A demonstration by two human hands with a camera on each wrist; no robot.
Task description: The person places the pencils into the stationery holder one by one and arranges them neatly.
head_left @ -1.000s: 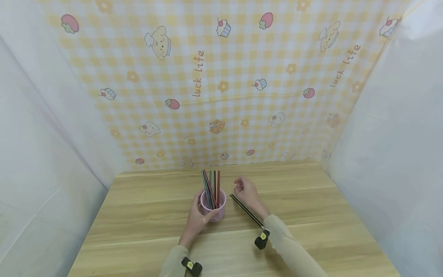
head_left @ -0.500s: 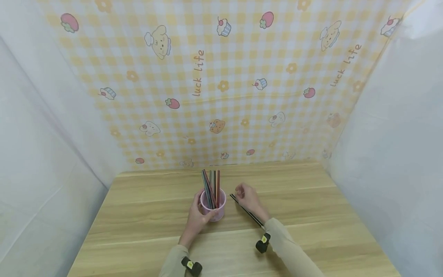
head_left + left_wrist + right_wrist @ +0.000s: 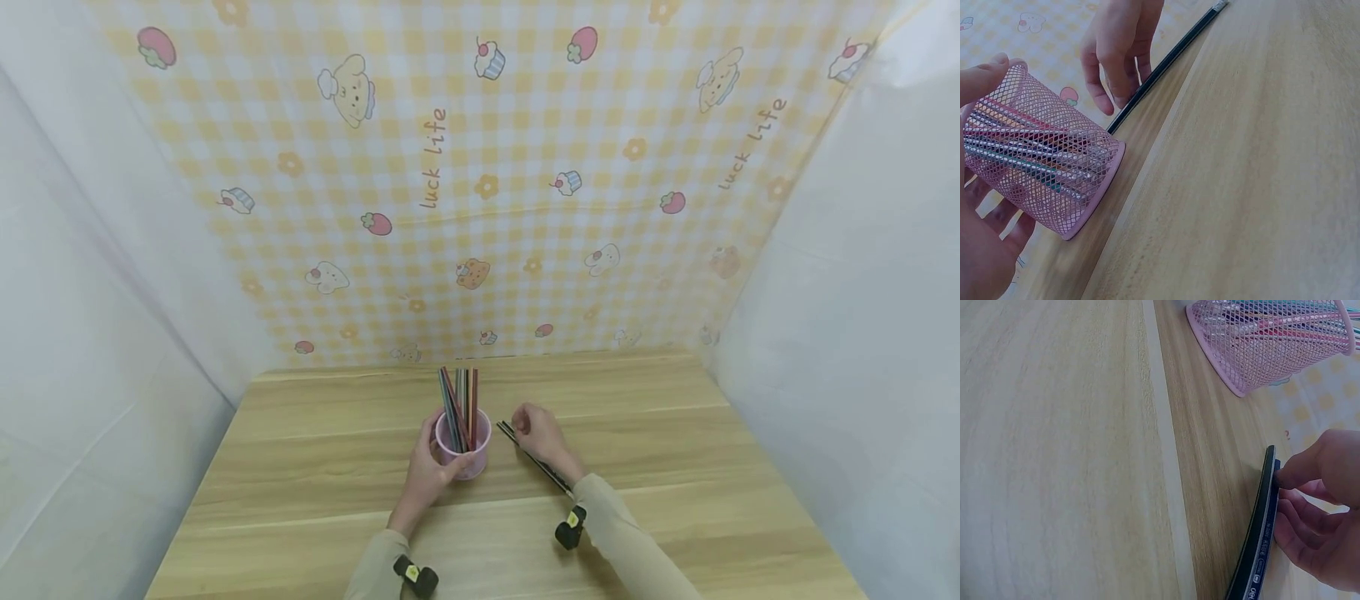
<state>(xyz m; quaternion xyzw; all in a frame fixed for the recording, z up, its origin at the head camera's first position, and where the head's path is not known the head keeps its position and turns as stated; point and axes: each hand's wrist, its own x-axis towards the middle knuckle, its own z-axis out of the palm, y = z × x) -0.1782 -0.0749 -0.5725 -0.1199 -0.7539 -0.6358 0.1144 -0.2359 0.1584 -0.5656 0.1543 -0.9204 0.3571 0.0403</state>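
Note:
In the head view my left hand (image 3: 433, 467) grips a pink mesh pencil cup (image 3: 468, 468) by its side, with the thumb in front at the rim. Several coloured pencils (image 3: 474, 392) lean upright inside the cup. To its right, two dark pencils (image 3: 551, 477) lie side by side, slanting across the table. My right hand (image 3: 542, 433) is bent down over their far end. In the right wrist view its thumb and curled fingers (image 3: 1313, 525) pinch at the pencil (image 3: 1260, 550) with blue sides and printed lettering.
A wooden table (image 3: 300, 467) carries everything. Behind it hangs a yellow checked cloth (image 3: 525, 250) with cartoon prints. White sheets (image 3: 840, 275) close off both sides. Black cameras (image 3: 570, 528) are strapped to both wrists.
My right hand has come down and slightly toward me onto the pencils, its fingers closing in. The far pencil ends now sit slightly apart. My left hand still holds the cup in place.

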